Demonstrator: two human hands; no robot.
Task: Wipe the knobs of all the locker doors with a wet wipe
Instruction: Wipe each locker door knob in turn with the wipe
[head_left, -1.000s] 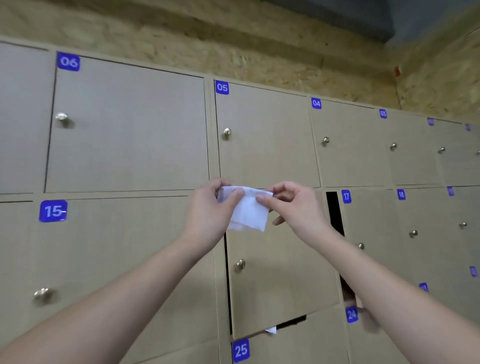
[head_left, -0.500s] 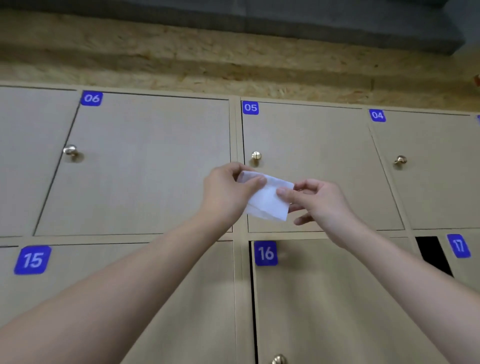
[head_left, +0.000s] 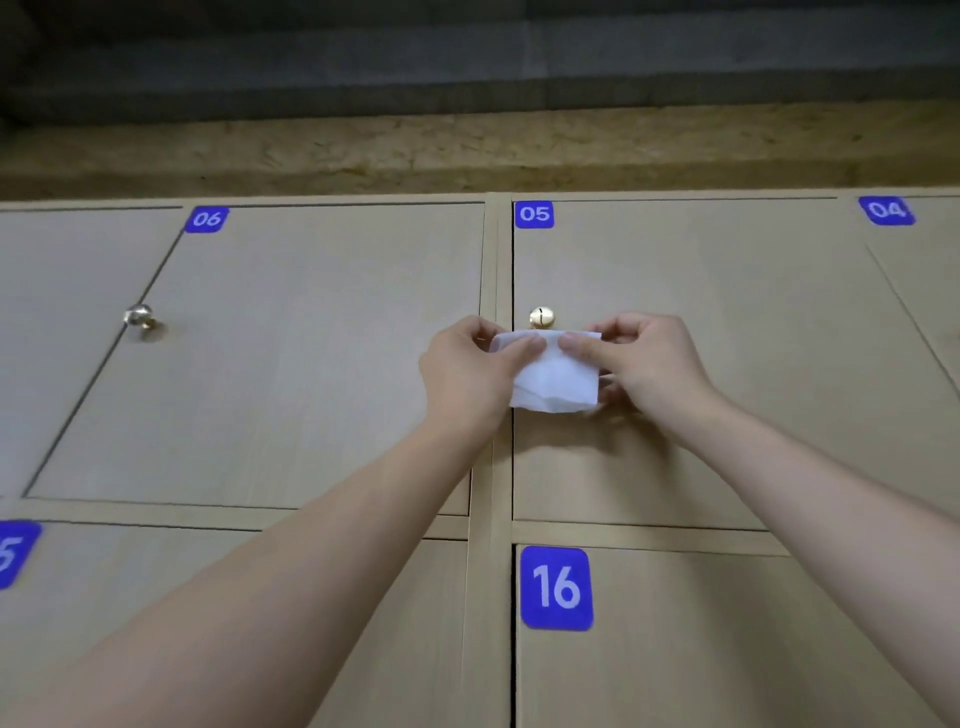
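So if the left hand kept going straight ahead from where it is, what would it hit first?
Probably the frame strip between doors 06 and 05. The left hand, pinching the wet wipe, sits just left of the door 05 knob; depth is unclear.

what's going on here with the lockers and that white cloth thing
A person stands facing a wall of numbered lockers and holds a white wet wipe with both hands: the left hand and the right hand each pinch its top edge. The wipe hangs just below the brass knob of locker 05, not yet on it. The knob of locker 06 sits off to the left, untouched.
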